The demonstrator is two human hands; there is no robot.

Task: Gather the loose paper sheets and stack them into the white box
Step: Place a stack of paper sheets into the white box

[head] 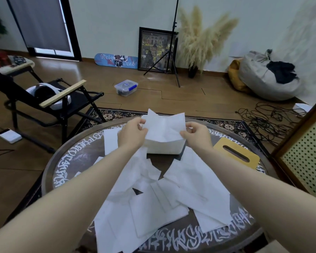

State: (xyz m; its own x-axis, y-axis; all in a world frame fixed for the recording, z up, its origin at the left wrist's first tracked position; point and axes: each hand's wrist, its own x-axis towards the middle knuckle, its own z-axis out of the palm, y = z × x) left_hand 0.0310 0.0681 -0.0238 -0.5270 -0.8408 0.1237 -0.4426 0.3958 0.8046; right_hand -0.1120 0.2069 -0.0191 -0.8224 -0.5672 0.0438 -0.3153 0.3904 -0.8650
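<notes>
- Nearest me, loose paper sheets [153, 207] lie scattered and overlapping across the near half of the round table [66, 161], whose dark rim carries white lettering.
- Both my bare forearms reach forward over those sheets toward the far side of the table.
- My left hand [132, 133] pinches the left edge of a white sheet [164, 126], fingers curled onto the paper.
- My right hand [196, 134] pinches the right edge of the same sheet, thumb and fingers closed on it.
- The sheet is held between my hands directly above the white box [164, 148], creased, with its far corners sticking up.
- The white box stands on the far half of the table, with paper already stacked in it up to about its top edge.
- Just right of the box, a yellow slotted lid [237, 155] lies flat on the table.
- Beyond the table, a patterned rug [226, 126] covers the wooden floor.
- Farther left stands a black folding chair [44, 99]; a clear plastic container [126, 87] sits on the floor behind it.
</notes>
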